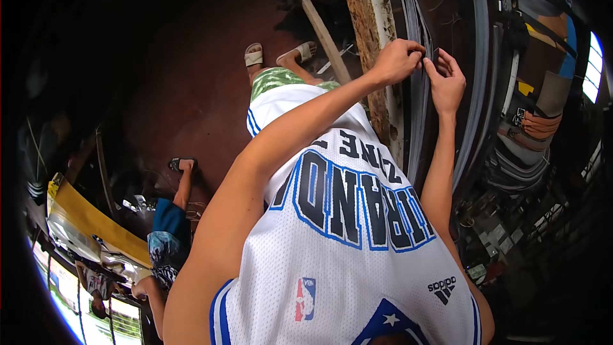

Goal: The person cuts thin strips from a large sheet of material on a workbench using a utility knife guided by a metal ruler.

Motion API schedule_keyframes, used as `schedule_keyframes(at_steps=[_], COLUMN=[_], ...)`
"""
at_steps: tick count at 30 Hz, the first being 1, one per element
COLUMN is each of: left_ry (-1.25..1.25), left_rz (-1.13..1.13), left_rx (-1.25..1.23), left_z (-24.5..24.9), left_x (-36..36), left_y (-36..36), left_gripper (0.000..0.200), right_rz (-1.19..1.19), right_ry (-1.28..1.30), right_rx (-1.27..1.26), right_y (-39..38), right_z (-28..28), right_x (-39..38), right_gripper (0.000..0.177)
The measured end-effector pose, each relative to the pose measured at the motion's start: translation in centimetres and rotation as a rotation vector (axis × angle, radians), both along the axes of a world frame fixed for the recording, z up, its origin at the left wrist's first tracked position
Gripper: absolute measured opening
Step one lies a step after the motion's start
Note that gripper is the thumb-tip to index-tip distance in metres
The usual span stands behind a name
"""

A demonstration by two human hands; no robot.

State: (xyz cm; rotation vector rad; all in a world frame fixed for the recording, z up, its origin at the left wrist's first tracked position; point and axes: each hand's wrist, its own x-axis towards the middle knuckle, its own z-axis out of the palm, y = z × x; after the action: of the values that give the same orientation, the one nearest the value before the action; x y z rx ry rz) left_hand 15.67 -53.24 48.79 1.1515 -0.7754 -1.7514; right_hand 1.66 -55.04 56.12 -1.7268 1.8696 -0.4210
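Observation:
My left hand [397, 59] is curled, its fingertips pinching the top edge of a thin dark grey strip [418, 121]. The strip is one of several long ones standing on edge in a bundle. My right hand [447, 82] is just beside the left, fingers stretched up and pinching the same strip edge. The two hands nearly touch. The bundle runs alongside a rusty, weathered wooden beam [373, 38]. My white basketball jersey [345, 230] fills the lower middle, and my sandalled feet [254, 55] stand on the floor above it.
Another person [167, 230] in blue patterned shorts stands at the lower left on the dark red floor [191, 76]. More grey strips and metal profiles [480, 76] lie to the right, with cluttered goods [530, 121] beyond. A wooden stick [324, 38] leans near my feet.

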Motion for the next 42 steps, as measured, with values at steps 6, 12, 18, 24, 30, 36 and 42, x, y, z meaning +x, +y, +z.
schedule_keyframes(at_steps=[6,12,18,24,30,36,42], left_ry=[-0.026,-0.010,-0.003,-0.099,-0.351,-0.469,-0.410], left_rz=[0.024,0.030,0.022,0.026,0.078,0.033,0.056], left_rx=[-0.036,-0.027,-0.026,-0.058,-0.119,-0.072,-0.029], left_z=[-0.8,-0.7,-0.8,-0.4,0.6,1.6,1.2], left_x=[-0.3,-1.3,-1.2,-1.0,-0.9,-0.8,0.2], left_y=[0.0,0.7,0.6,0.6,0.8,1.2,1.9], left_gripper=[0.029,0.029,0.027,0.025,0.025,0.024,0.024], right_rz=[0.048,0.079,0.059,0.048,0.037,0.051,0.068], right_ry=[0.133,0.223,0.187,0.137,0.076,0.008,-0.008], right_rx=[0.026,0.041,0.039,0.070,0.099,0.115,0.101], right_y=[-0.2,0.2,0.3,0.2,0.2,1.2,1.4], right_z=[0.3,0.7,0.4,0.1,0.2,0.8,1.0], right_x=[0.6,-0.3,-0.8,-1.3,-1.5,-1.5,-0.7], right_gripper=[0.048,0.050,0.049,0.049,0.050,0.050,0.049])
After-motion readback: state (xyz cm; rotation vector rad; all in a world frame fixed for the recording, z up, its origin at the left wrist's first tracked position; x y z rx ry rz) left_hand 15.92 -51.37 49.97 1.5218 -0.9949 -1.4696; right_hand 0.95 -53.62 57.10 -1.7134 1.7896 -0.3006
